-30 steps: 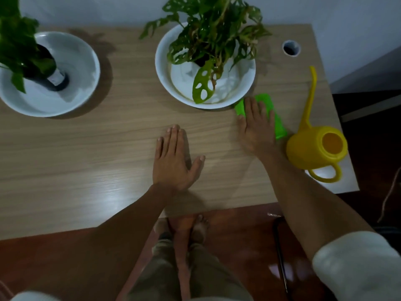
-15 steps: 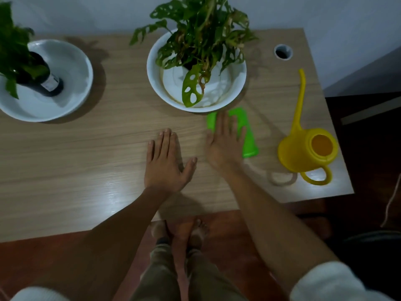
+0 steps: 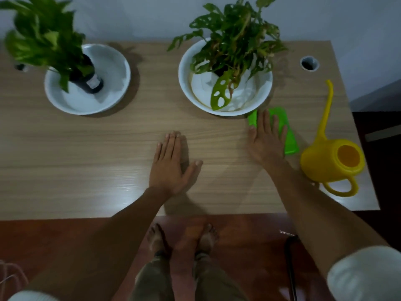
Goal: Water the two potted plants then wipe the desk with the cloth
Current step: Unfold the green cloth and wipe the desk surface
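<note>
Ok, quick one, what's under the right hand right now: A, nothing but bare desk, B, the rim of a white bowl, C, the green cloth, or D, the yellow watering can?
C: the right hand lies flat on the green cloth, pressing it to the desk, while the watering can stands untouched beside it.

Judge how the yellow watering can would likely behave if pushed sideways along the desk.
The yellow watering can looks like thin plastic, so probably light and easy to slide on the smooth desk. Its long, thin spout rises high, so it might catch the right hand or swing round. Whether water remains inside cannot be seen.
</note>
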A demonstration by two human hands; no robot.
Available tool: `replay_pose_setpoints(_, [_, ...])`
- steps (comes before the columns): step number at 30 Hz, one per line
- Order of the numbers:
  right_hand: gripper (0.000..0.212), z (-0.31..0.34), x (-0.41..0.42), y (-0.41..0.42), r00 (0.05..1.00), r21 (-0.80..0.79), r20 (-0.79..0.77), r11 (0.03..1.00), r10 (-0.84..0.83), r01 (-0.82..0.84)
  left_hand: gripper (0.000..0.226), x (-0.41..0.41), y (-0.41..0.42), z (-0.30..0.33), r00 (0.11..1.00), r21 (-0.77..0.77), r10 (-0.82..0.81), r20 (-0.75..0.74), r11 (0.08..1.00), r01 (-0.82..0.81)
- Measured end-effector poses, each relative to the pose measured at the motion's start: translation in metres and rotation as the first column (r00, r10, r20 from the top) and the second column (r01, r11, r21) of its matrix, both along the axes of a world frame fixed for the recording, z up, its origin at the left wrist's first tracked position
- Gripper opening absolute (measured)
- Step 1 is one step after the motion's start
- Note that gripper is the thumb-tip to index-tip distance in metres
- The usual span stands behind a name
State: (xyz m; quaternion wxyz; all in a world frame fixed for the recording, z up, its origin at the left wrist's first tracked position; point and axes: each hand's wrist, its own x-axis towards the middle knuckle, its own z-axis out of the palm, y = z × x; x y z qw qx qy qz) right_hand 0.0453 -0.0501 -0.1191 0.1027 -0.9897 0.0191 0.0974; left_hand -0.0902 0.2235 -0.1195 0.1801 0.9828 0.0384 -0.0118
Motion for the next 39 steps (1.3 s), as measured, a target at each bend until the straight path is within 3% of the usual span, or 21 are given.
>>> replay_pose_setpoints(6, [0.065,0.002,-0.052,0.092,1.000,-0.012,0.016,1.000,0.001,0.000,0.095,-0.028,0.084,0.000,0.996,0.012,0.077,-0.043,0.997,-0.077])
replay_pose_setpoints(12, [0.062,0.002,-0.087,0.234,0.960,-0.021,0.064,0.962,0.274,-0.273,0.091,-0.062,0.176,-0.004,0.989,0.089,0.127,-0.069,0.989,-0.121])
replay_pose_setpoints(14, [0.062,0.001,-0.113,0.263,0.895,-0.031,0.065,0.897,0.442,-0.441,0.091,-0.074,0.201,-0.007,0.986,0.101,0.144,-0.081,0.986,-0.135])
replay_pose_setpoints(17, [0.060,-0.002,-0.148,0.250,0.689,-0.091,0.038,0.689,0.723,-0.719,0.091,-0.084,0.227,-0.008,0.981,0.090,0.176,-0.082,0.982,-0.169])
replay_pose_setpoints(19, [0.060,-0.003,-0.144,0.220,0.612,-0.108,0.031,0.611,0.791,-0.784,0.091,-0.087,0.238,-0.007,0.981,0.082,0.173,-0.085,0.983,-0.167])
replay_pose_setpoints(21, [0.058,-0.002,-0.122,0.198,0.715,-0.131,0.009,0.710,0.699,-0.692,0.091,-0.088,0.239,-0.007,0.984,0.076,0.154,-0.086,0.986,-0.147])
replay_pose_setpoints(24, [0.059,0.006,-0.081,0.216,0.919,-0.108,0.069,0.919,0.388,-0.379,0.090,-0.080,0.240,-0.003,0.986,0.072,0.147,-0.081,0.987,-0.142])
replay_pose_setpoints(27, [0.061,0.011,-0.072,0.277,0.953,-0.018,0.080,0.956,0.292,-0.291,0.087,-0.078,0.253,0.001,0.988,0.063,0.135,-0.069,0.989,-0.131])
replay_pose_setpoints(28, [0.061,0.012,-0.080,0.294,0.934,-0.013,0.079,0.938,0.347,-0.347,0.086,-0.078,0.254,0.001,0.988,0.067,0.140,-0.060,0.988,-0.136])
replay_pose_setpoints(30, [0.061,0.000,-0.134,0.379,0.779,-0.026,0.034,0.780,0.626,-0.626,0.083,-0.112,0.313,-0.014,0.966,0.060,0.241,-0.095,0.970,-0.236])
replay_pose_setpoints(34, [0.060,-0.001,-0.174,0.328,0.442,-0.077,0.025,0.442,0.897,-0.894,0.079,-0.116,0.307,-0.018,0.979,0.095,0.194,-0.066,0.978,-0.188])
replay_pose_setpoints(35, [0.060,0.000,-0.165,0.309,0.416,-0.079,0.017,0.416,0.909,-0.906,0.079,-0.112,0.304,-0.017,0.980,0.093,0.189,-0.068,0.979,-0.183])
replay_pose_setpoints(37, [0.058,0.003,-0.129,0.285,0.519,-0.111,0.031,0.519,0.854,-0.848,0.078,-0.109,0.295,-0.015,0.983,0.091,0.175,-0.061,0.981,-0.169])
replay_pose_setpoints(39, [0.059,0.011,-0.094,0.297,0.732,-0.102,0.074,0.735,0.677,-0.670,0.076,-0.110,0.291,-0.014,0.985,0.079,0.159,-0.072,0.985,-0.153])
